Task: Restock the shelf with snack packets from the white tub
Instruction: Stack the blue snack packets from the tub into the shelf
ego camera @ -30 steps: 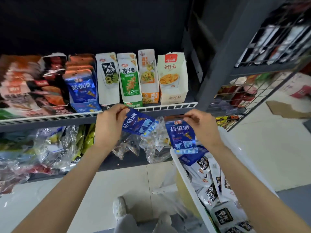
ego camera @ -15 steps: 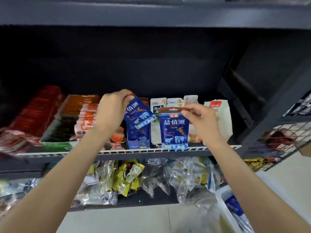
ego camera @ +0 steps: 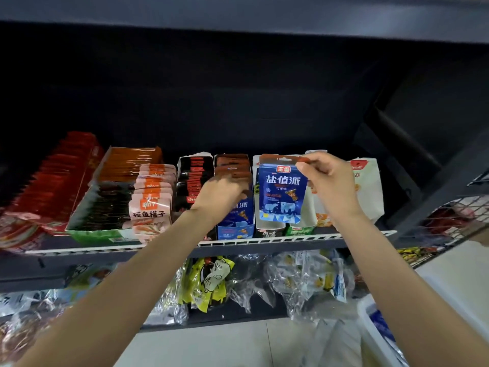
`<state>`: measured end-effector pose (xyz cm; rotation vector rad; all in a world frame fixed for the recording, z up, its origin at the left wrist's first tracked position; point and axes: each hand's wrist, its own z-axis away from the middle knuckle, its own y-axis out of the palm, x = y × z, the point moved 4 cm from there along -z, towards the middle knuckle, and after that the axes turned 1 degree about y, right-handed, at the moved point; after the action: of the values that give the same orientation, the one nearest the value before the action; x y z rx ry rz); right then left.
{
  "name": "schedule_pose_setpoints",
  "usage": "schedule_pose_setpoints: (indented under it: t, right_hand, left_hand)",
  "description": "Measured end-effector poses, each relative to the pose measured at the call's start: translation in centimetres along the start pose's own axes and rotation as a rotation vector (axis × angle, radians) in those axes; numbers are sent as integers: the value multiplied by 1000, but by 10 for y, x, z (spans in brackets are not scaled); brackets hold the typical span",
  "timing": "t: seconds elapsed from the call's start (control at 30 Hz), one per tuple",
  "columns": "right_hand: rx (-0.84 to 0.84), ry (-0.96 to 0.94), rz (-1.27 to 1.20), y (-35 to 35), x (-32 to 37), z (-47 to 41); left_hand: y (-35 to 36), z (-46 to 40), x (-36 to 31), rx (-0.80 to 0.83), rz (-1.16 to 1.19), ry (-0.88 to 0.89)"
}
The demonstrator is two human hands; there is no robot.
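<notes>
While restocking is clearly mid-way, the shelf (ego camera: 264,243) already carries a blue display box (ego camera: 235,229) of matching blue packets, with more rows of snacks to its left and right. White tub (ego camera: 370,321) only shows at the bottom right corner, edge plus a bit of blue inside, so by my read more packets are left to move; how many, can't tell.

Right hand (ego camera: 330,184) pinches a blue snack packet (ego camera: 281,193) by its top right corner, thumb and fingers curled on the brown header strip. Packet hangs upright in front of the white boxes, just right of the blue display box, above the shelf rail, not yet placed.

Left hand (ego camera: 221,197) reaches into the top of the blue display box, fingers curled down among the packets there. Whether it grips a packet or just presses them back is hidden by the hand itself, can't tell.

Lower shelf below holds clear plastic bags (ego camera: 304,279) of snacks, untouched.

Likely next: slot the held packet into the blue box.
</notes>
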<state>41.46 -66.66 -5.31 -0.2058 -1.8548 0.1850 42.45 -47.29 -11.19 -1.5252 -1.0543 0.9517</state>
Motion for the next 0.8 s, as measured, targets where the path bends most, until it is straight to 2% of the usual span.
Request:
schedule_pose_setpoints:
  t: [0.13,0.23,0.43,0.53,0.63,0.8]
  right_hand:
    - [25,23,-49,12,-2,-2]
    - [54,28,-77,27,-3,-4]
    - [86,12,-36,68,-12,-9]
    - [119,-16,-5,83,-21,-8]
    - [132,-31,62,88,-33,-3]
    - [129,-25,177,85,-53,5]
  left_hand:
    - [-1,9,20,-30,-30,-17]
    - [-7,17,37,-66,67,-108]
    - [-18,31,53,-184,659,-321]
    - [-24,41,54,-183,884,-341]
    - [-26,46,52,-166,887,-272]
    - [-19,43,49,-120,639,-237]
